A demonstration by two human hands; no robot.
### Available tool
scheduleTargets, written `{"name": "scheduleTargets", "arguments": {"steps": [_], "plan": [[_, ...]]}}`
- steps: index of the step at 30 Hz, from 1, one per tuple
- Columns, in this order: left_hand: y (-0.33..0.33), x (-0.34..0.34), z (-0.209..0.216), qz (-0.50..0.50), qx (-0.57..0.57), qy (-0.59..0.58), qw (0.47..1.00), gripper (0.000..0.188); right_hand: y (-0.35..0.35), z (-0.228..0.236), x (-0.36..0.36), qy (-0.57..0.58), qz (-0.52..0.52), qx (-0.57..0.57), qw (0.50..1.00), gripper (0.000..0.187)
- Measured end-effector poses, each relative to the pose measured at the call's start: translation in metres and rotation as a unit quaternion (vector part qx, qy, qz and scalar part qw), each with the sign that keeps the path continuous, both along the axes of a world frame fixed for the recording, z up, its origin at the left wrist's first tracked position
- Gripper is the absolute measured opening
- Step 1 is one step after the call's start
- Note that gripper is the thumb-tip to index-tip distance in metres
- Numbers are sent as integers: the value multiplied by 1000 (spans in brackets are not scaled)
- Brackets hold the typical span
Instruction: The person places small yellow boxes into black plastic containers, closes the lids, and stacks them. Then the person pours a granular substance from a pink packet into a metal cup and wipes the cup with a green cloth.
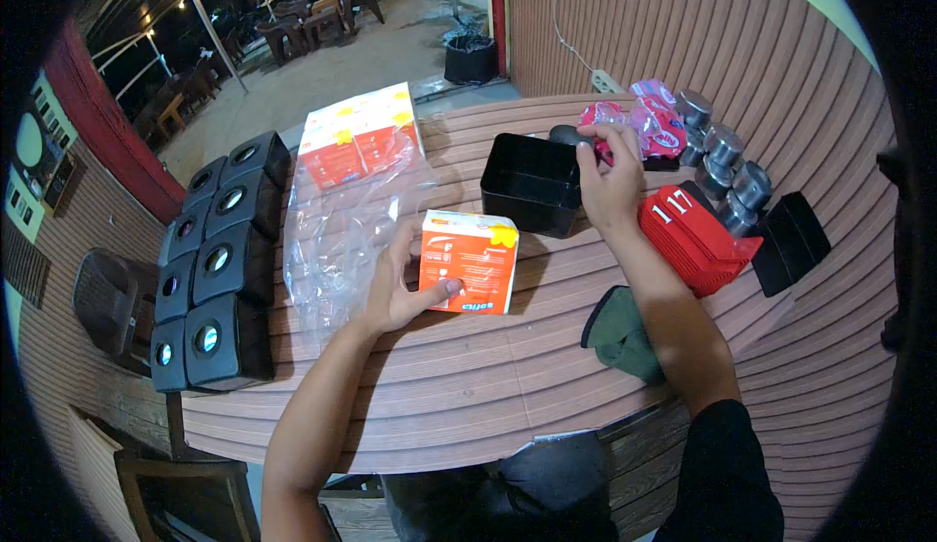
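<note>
My left hand point(402, 286) grips an orange-and-white carton point(468, 267) by its left side, the thumb across its front face. The carton stands upright over the table, its flower-marked top edge away from me. Just beyond it to the right sits an open black box point(527, 176), its inside dark and bare. My right hand point(615, 176) is at the right rim of this box, thumb and fingers curled together. Close to those fingertips is a dark rounded thing point(565, 134); whether they hold it or the rim is hidden.
Black boxes with round holes point(232, 200) line the table's left side. Clear plastic wrap point(342, 240) lies by more orange-and-white cartons point(359, 132). At right are pink packets point(659, 127), metal-topped jars point(722, 147), red number signs point(695, 244), a black stand point(795, 240) and green cloth point(625, 337).
</note>
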State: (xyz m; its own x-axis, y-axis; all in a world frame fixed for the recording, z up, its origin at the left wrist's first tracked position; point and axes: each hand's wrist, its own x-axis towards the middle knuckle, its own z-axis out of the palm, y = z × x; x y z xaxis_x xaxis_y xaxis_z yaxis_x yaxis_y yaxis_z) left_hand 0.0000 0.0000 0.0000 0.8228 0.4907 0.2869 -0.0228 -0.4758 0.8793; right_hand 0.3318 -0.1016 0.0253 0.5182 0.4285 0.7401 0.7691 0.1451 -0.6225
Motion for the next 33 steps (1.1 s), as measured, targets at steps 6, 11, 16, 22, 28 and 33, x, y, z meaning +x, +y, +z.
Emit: {"name": "scheduleTargets", "arguments": {"steps": [6, 11, 16, 22, 28, 33], "plan": [[-7, -2, -5, 38, 100, -93, 990, 79, -16, 22, -54, -186, 230, 36, 954, 16], [0, -4, 2, -77, 203, -46, 975, 107, -21, 15, -81, -95, 405, -114, 902, 15], [-13, -3, -3, -81, 94, -34, 992, 131, -19, 17, -81, -166, 432, -151, 873, 33], [-17, -4, -4, -64, 19, -6, 998, 118, -21, 19, -81, -151, 478, -163, 850, 42], [-12, -3, -6, -62, -64, -72, 993, 99, -27, 26, -81, -132, 475, -210, 845, 39], [-5, 0, -11, 32, -168, -72, 983, 75, -29, 25, -68, -31, 478, -309, 822, 20]]}}
